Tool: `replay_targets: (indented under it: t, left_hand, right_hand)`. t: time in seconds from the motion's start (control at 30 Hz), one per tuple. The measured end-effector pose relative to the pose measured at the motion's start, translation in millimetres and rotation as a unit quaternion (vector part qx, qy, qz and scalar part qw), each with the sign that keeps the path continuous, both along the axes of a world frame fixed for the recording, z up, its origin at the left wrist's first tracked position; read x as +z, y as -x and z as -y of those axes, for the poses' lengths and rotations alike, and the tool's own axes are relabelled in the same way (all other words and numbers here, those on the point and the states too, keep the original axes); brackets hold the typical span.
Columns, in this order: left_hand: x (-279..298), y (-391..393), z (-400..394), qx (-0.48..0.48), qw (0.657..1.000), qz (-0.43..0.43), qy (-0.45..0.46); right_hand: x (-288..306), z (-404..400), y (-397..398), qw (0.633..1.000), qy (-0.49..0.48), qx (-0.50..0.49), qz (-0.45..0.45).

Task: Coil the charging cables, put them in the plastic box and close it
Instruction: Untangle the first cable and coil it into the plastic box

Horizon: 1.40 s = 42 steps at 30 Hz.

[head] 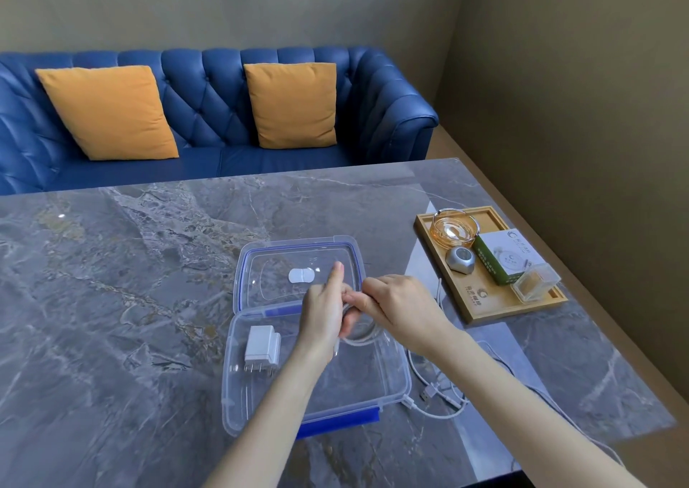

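**Coiling a white cable above the open box**

Both hands closed on one white cable [359,334], held just above the box [387,390]: left hand [322,314] gripping the gathered loops with fingers curled round them and one finger raised, right hand [395,303] pinching the strand beside the left and feeding a further turn. Coil hanging as a small ring between the two hands, over the far right part of the box. Loose tail of cable [440,398] trailing on the table [112,282] just right of the box, with a plug end lying near the box's right wall; whether one cable or two lie there, not clear. White charger [261,349] lying inside the box at its left side. Lid [298,275] lying open and flat on the far side of the box, blue clip [339,422] at the near edge undone. Wooden tray [496,304] with small items well to the right of the box and beyond it.

Handling, as judged: light, soft, springy cable, smooth enough to slip; loops likely to unwind if the pinch relaxes. Best held where the turns cross, all strands together, not by the plug ends. Coiling unfinished; lid not yet closed.
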State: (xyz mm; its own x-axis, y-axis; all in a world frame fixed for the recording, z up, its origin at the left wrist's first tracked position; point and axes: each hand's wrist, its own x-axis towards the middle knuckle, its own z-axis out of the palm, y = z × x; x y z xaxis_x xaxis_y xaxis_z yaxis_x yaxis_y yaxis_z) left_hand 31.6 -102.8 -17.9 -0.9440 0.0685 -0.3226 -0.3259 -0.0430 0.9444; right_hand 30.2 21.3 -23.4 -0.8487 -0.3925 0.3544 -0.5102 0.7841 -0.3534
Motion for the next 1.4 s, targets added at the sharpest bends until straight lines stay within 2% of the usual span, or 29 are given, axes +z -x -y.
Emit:
replay_targets:
  t: [0.1, 0.2, 0.3, 0.37, 0.43, 0.5, 0.53, 0.6, 0.67, 0.73, 0.8, 0.9, 0.97, 1.0, 1.03, 1.1, 1.13, 1.17, 1.33, 1.4]
  left_hand:
    - [0, -4, 0, 0.048, 0.995, -0.082, 0.033]
    - [1, -12, 7, -0.027, 0.991, -0.124, 0.04]
    - [-6, -20, 14, -0.075, 0.962, -0.188, 0.181]
    - [-9, -25, 12, -0.055, 0.938, -0.242, 0.241]
    - [-13, -26, 10, 0.013, 0.927, -0.276, 0.253]
    - [-15, -28, 6, 0.073, 0.93, -0.282, 0.223]
    - [-15, -28, 3, 0.099, 0.942, -0.26, 0.186]
    - [-13, -25, -3, 0.14, 0.972, -0.18, 0.065]
    - [-10, -20, -7, 0.149, 0.981, -0.115, -0.054]
    - [-7, -19, -7, 0.139, 0.98, -0.099, -0.103]
    - [-5, -19, -4, 0.12, 0.983, -0.123, -0.07]
    - [-8, -18, 4, 0.089, 0.978, -0.174, 0.075]
    - [-13, -18, 7, 0.055, 0.97, -0.178, 0.156]
    - [-15, -18, 8, 0.035, 0.968, -0.175, 0.178]
    - [-16, -18, 8, 0.012, 0.966, -0.175, 0.188]
    - [-15, -19, 5, -0.041, 0.963, -0.181, 0.195]
    - [-12, -18, 3, -0.061, 0.961, -0.185, 0.197]
    - [-9, -17, 1, -0.072, 0.962, -0.183, 0.192]
    - [9, -10, -2, -0.08, 0.993, -0.078, 0.022]
    - [10, -11, 0, -0.061, 0.997, -0.049, -0.015]
  right_hand:
    - [3, 1, -1, 0.993, 0.071, -0.035, 0.084]
    - [8, -9, 4, 0.968, 0.167, -0.101, 0.158]
    - [12, -16, 5, 0.951, 0.209, -0.125, 0.189]
    - [13, -16, 2, 0.946, 0.221, -0.122, 0.202]
    - [13, -11, 0, 0.941, 0.242, -0.116, 0.207]
    - [12, -6, -2, 0.936, 0.263, -0.115, 0.205]
    - [11, -3, -3, 0.934, 0.271, -0.115, 0.203]
    - [10, 3, -4, 0.932, 0.281, -0.118, 0.197]
    - [9, 6, -6, 0.932, 0.287, -0.125, 0.182]
    - [8, 7, -9, 0.937, 0.287, -0.122, 0.159]
    - [8, 2, -10, 0.952, 0.242, -0.117, 0.147]
    - [14, -8, -5, 0.975, 0.11, -0.149, 0.127]
    - [26, -10, -1, 0.969, 0.085, -0.162, 0.164]
    - [34, -9, -1, 0.953, 0.142, -0.161, 0.214]
    - [41, -8, 0, 0.918, 0.239, -0.155, 0.276]
    - [55, -4, 2, 0.808, 0.421, -0.129, 0.392]
    - [58, -2, 3, 0.773, 0.47, -0.111, 0.411]
    - [61, 0, 5, 0.755, 0.5, -0.094, 0.413]
    - [68, 7, 14, 0.731, 0.553, -0.056, 0.395]
    - [68, 7, 12, 0.757, 0.517, -0.048, 0.398]
